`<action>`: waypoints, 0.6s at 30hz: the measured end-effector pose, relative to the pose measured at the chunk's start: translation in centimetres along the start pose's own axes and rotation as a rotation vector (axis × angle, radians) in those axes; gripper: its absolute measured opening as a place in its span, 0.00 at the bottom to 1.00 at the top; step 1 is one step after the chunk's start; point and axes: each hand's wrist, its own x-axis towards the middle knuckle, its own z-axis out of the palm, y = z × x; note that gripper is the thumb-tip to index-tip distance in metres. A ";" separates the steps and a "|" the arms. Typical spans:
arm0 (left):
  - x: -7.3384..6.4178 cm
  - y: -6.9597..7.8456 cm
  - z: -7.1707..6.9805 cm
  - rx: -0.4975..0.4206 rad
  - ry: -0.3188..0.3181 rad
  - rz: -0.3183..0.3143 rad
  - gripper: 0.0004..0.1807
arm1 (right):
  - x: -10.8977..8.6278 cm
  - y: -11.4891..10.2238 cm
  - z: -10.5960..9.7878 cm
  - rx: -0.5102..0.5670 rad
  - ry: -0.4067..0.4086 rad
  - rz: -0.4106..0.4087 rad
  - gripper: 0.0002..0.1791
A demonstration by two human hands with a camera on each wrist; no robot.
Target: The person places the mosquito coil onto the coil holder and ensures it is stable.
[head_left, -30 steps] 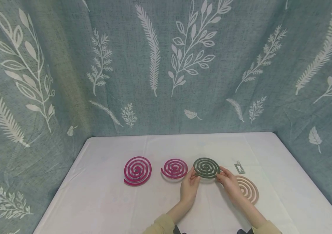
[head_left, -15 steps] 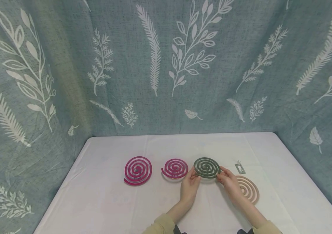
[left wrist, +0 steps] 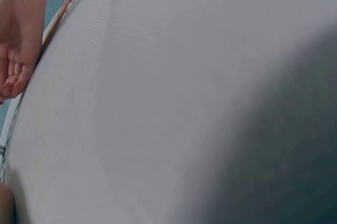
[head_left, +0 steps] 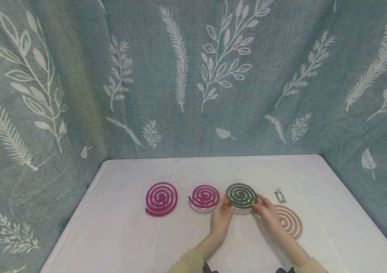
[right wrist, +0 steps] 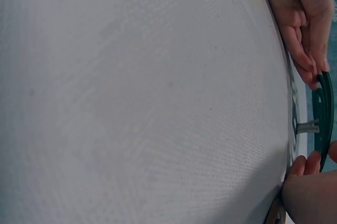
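A green mosquito coil is held level just above the table in the head view. My left hand pinches its left rim, and my right hand pinches the right rim between thumb and fingers. Seen edge-on in the right wrist view, the green coil sits over a thin metal stand that rises under its middle. The left hand shows above it there and the right hand below. In the left wrist view the right hand appears at the upper left.
Two magenta coils, a left one and a nearer one, stand in line to the left on stands. A tan coil lies flat beside my right forearm, partly covered. Behind it lies a loose metal stand. Patterned curtain borders the white table.
Almost nothing differs: both hands keep their hold on the green coil in the same place. The whole head view has shifted very slightly.
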 end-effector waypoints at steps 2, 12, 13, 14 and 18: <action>0.0 0.1 0.0 -0.007 -0.004 -0.002 0.29 | 0.0 0.0 0.0 -0.007 -0.003 0.004 0.32; 0.2 -0.2 -0.1 0.011 -0.002 -0.002 0.28 | 0.0 0.1 -0.1 0.008 -0.014 -0.007 0.33; 0.2 -0.3 -0.1 0.001 -0.001 -0.010 0.28 | -0.1 0.1 -0.1 0.000 -0.014 -0.007 0.33; 0.2 -0.3 -0.1 0.002 -0.002 -0.006 0.28 | -0.1 0.1 -0.1 -0.011 -0.011 -0.005 0.33; 0.2 -0.4 -0.1 -0.026 -0.010 -0.010 0.29 | -0.2 0.1 -0.2 -0.041 -0.012 -0.011 0.34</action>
